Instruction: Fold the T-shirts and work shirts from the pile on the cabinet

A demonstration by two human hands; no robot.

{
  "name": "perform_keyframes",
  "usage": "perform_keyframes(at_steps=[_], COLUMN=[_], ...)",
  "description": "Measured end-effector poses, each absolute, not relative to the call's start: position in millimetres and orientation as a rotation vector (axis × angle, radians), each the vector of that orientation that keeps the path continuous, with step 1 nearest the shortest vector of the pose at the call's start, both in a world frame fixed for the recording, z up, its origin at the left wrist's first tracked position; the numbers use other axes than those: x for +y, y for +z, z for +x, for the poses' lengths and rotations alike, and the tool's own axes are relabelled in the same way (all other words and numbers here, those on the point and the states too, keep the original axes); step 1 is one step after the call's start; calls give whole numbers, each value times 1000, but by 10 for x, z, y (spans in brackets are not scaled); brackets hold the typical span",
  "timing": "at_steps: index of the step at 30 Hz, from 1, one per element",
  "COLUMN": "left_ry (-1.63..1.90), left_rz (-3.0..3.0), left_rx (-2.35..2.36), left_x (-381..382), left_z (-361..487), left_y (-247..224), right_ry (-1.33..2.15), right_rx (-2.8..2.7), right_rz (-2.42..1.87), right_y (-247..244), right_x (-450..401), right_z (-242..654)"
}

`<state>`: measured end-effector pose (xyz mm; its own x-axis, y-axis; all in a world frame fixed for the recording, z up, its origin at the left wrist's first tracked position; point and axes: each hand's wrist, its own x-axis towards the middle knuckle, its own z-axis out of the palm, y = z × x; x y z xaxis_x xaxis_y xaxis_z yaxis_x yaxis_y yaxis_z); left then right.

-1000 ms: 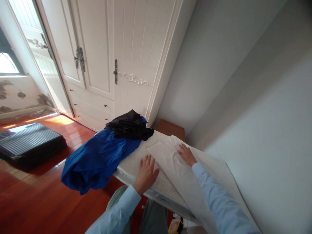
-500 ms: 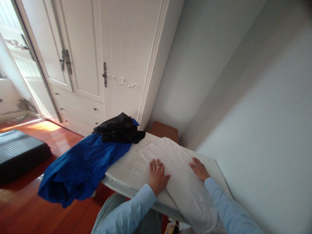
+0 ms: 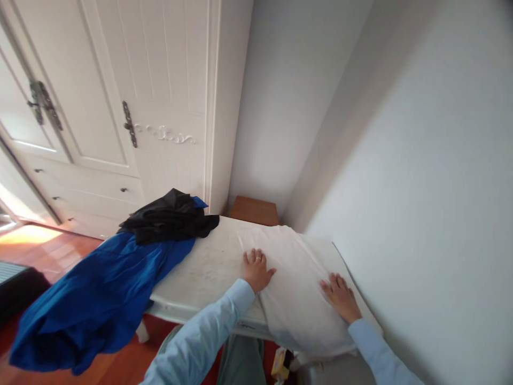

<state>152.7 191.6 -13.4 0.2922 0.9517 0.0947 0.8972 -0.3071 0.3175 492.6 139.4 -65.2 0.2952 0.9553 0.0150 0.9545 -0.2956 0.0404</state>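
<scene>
A thin white cloth or garment lies spread over the right part of the white table, its near end hanging past the table's front edge. My left hand, with a ring on one finger, rests palm down on the cloth's left edge, fingers apart. On the right edge of the cloth my right hand lies flat, fingers stretched out. At the table's left end a crumpled black garment sits on top of a blue garment, which drapes over the edge.
A white wardrobe stands behind the table, and a wall runs along the right. A brown wooden box or stool is in the corner. Below the table is a yellow package; a dark suitcase lies on the floor at left.
My view has turned to the right. My right hand has slid toward me along the cloth's edge, and the cloth looks flatter. My left hand stays near the left edge.
</scene>
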Motion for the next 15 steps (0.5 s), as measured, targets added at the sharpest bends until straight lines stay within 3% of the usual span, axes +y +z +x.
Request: perform_keyframes(at_steps=[9, 15], left_ry=[290, 297], left_rz=[2561, 2673], left_rx=[1409, 1340], left_x=[2235, 2283], left_z=[1916, 2129], left_y=[-146, -139], right_ry=[135, 258], right_rx=[1734, 2091], right_rz=[2528, 2402], right_y=[-646, -339], right_x=[744, 1104], right_z=[5113, 4951])
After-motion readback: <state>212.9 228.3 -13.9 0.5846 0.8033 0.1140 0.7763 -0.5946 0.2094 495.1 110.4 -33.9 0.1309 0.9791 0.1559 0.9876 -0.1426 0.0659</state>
